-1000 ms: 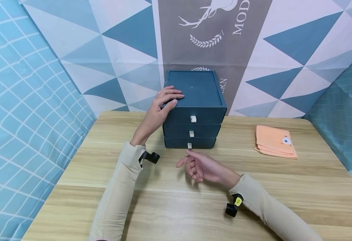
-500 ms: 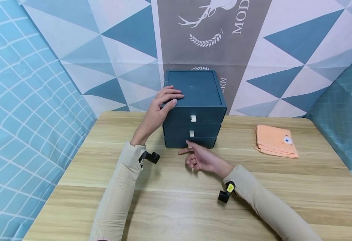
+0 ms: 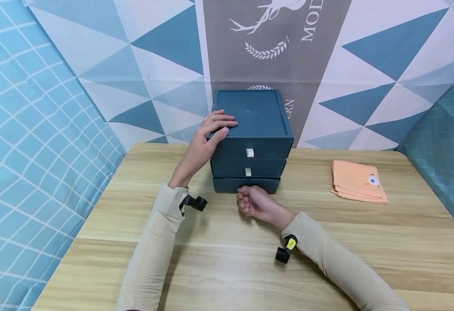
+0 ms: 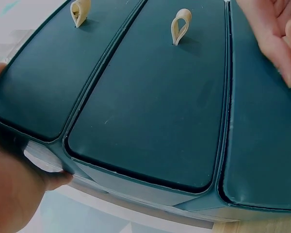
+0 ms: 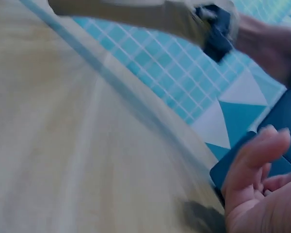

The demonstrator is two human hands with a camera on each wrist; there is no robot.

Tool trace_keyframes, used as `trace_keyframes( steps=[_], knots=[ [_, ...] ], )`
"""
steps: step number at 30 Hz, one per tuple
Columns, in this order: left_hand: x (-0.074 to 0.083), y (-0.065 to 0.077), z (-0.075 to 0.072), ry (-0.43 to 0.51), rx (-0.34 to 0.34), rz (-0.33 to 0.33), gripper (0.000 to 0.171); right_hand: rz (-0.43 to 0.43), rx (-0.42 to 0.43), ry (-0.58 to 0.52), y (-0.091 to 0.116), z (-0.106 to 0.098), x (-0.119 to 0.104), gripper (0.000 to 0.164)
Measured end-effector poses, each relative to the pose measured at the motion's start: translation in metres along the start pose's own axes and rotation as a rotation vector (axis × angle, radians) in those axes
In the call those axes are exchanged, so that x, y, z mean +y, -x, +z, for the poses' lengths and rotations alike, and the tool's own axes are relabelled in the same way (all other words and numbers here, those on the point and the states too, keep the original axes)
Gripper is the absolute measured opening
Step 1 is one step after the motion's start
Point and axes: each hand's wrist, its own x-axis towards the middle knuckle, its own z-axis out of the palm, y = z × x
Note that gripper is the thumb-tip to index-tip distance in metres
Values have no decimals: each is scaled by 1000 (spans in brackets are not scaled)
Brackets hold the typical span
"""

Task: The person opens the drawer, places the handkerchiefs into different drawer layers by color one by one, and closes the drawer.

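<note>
A dark teal cabinet (image 3: 250,113) with three stacked drawers stands at the table's back. My left hand (image 3: 205,140) rests on its upper left edge, fingers laid over the top; the left wrist view shows a fingertip on the side wall. At the bottom drawer (image 3: 227,185), my right hand (image 3: 258,204) has its fingers curled and pinches the pale pull tab, which the hand hides. That drawer sits slightly forward, with a dark gap along its upper edge. Pale loop tabs show on the middle drawer (image 4: 145,107) and the top drawer (image 4: 48,77), both closed.
A folded orange cloth (image 3: 355,179) with a round white patch lies on the wooden table (image 3: 211,268), right of the cabinet. Behind the cabinet hangs a patterned backdrop (image 3: 164,56); a blue gridded sheet (image 3: 28,129) borders the left side.
My right hand has moved forward to the bottom drawer and curled its fingers at the tab. The bottom drawer has come out slightly. My left hand has stayed in place.
</note>
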Motion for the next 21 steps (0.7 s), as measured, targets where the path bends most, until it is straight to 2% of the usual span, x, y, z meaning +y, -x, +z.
trace_keyframes(
  steps=[5, 10, 17, 21],
  knots=[
    [0, 0, 0, -1, 2, -3, 30, 10, -18, -23, 2, 1, 2, 35],
    [0, 0, 1, 5, -9, -4, 30, 61, -51, -58, 7, -3, 3, 37],
    [0, 0, 1, 14, -13, 0, 30, 86, -97, 47, 18, -5, 8, 40],
    [0, 0, 1, 9, -9, -2, 30, 78, -133, 54, 21, -3, 11, 40]
  ],
)
